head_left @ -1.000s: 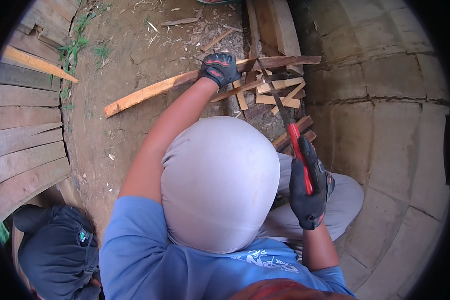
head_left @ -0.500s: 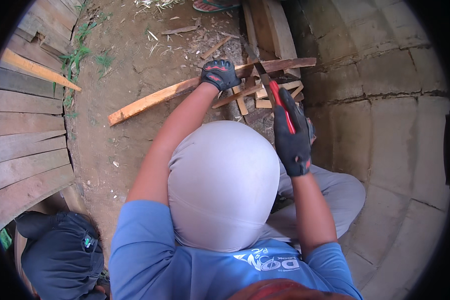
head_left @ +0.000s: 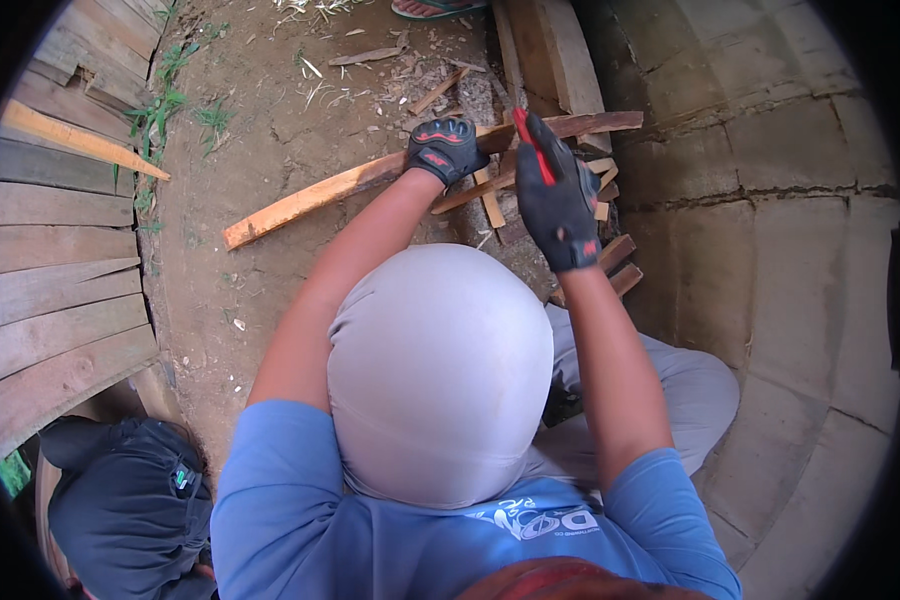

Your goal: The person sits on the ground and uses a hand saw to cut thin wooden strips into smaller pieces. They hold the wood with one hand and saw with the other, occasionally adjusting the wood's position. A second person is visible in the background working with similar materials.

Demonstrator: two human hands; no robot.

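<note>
While the dirt floor [head_left: 260, 165] is bounded on the right by a grey block wall [head_left: 730, 270], a thick timber [head_left: 572, 60] is set along that side, and its near end is crossed by the long wooden strip [head_left: 320, 199], angled down to the left. Now the red-handled saw [head_left: 531, 143]: it is gripped by the gloved right hand [head_left: 558, 200], handle close against the strip, blade pointed away; whether the teeth are biting cannot be told. Just left, the strip is clasped by the gloved left hand [head_left: 445, 152]. Short offcuts [head_left: 490, 203] are scattered underneath, pale shavings [head_left: 313, 96] strewn beyond. A sawing stroke, near full reach, seems to be in hand; next, a straight pull is called for, the strip pinned firmly.
</note>
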